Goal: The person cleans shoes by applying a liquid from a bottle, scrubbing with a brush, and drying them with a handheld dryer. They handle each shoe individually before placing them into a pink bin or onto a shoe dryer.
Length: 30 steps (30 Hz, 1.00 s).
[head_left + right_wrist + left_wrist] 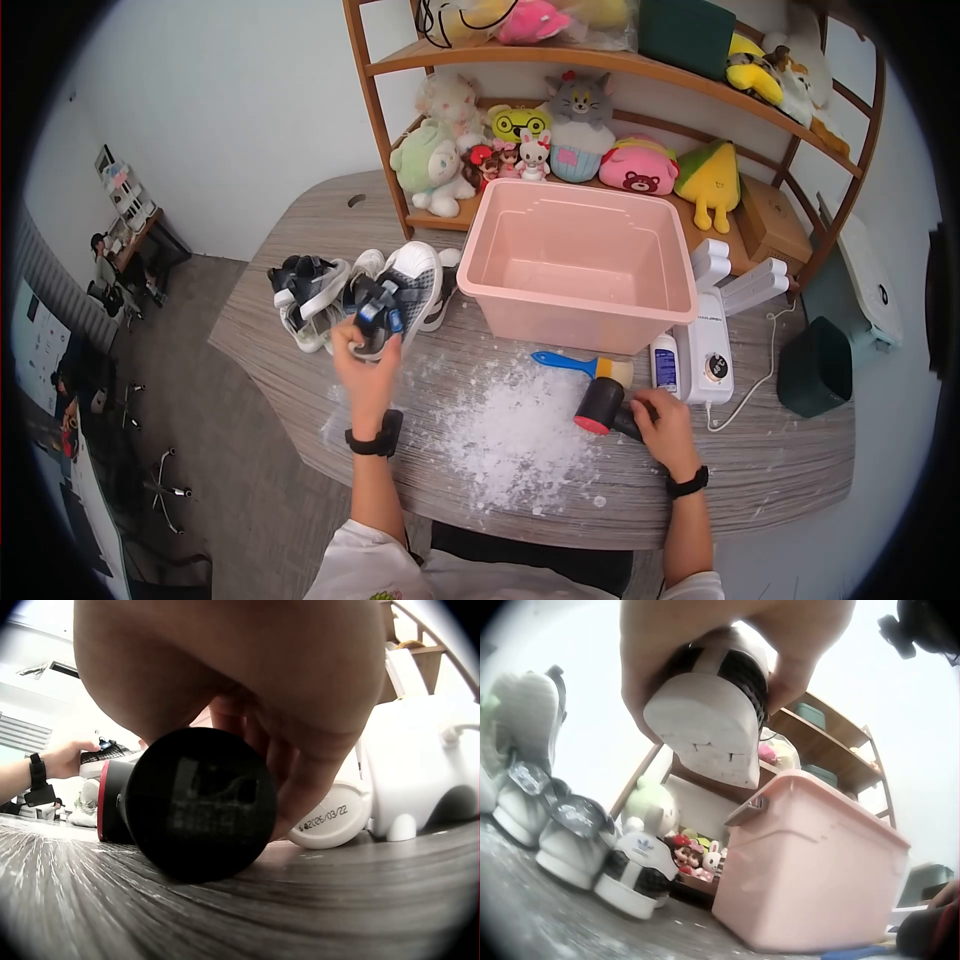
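Observation:
My left hand [366, 375] is raised at the left of the table, gripping a black-and-white sneaker [701, 712] by its heel end. Its toe points away, and the white sole shows in the left wrist view. Behind it stand more sneakers [303, 285]. Over at the right, my right hand [662, 430] holds the handle of a black tool [600, 403] with a cylindrical, red-ended head. The tool lies on the table, its round handle end facing the right wrist camera. Just behind its head is a blue-handled brush [567, 362]. White powder [520, 430] lies scattered between my hands.
A pink plastic bin [570, 325] stands at the table's back. Right of it are a white bottle [664, 362] and a white corded appliance [711, 340] with a round display. A wooden shelf [620, 55] of plush toys rises behind; a dark green bin [815, 370] sits far right.

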Each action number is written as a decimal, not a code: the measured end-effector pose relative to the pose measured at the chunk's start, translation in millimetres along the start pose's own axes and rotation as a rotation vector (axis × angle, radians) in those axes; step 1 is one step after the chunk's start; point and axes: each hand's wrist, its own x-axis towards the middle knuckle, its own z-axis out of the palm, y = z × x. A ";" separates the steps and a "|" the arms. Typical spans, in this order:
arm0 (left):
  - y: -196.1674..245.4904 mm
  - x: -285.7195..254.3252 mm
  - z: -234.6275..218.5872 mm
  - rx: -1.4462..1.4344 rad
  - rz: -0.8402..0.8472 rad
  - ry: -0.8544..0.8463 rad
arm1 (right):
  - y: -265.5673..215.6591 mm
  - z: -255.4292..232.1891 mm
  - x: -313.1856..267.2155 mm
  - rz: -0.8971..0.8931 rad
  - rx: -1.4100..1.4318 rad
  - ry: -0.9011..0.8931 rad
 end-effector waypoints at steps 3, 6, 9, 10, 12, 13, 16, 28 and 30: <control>14.0 -1.9 -10.3 -0.034 0.056 -0.020 | -1.1 0.5 2.1 -0.033 -0.011 0.008; 27.9 -8.1 -11.0 -0.124 0.173 -0.141 | -7.6 -3.0 2.9 -0.018 0.008 0.051; 39.6 -18.6 7.1 -0.282 0.212 -0.312 | -18.8 -10.0 6.3 -0.063 0.014 0.144; 46.0 -20.9 16.0 -0.305 0.231 -0.382 | -24.1 -12.4 7.6 -0.080 0.025 0.171; 47.3 -25.7 37.8 -0.306 0.306 -0.536 | -34.2 -16.2 11.6 -0.094 0.022 0.208; 46.8 -30.6 51.9 -0.339 0.312 -0.585 | -39.2 -18.0 13.9 -0.125 0.022 0.243; 44.2 -47.3 85.6 -0.310 0.330 -0.644 | -52.0 -23.6 20.2 -0.186 -0.004 0.308; 36.3 -84.7 100.7 -0.131 0.626 -0.764 | -64.8 5.7 2.0 -0.386 0.018 0.246; 38.5 -82.7 100.3 -0.108 0.690 -0.740 | -68.8 12.4 1.8 -0.342 0.037 0.147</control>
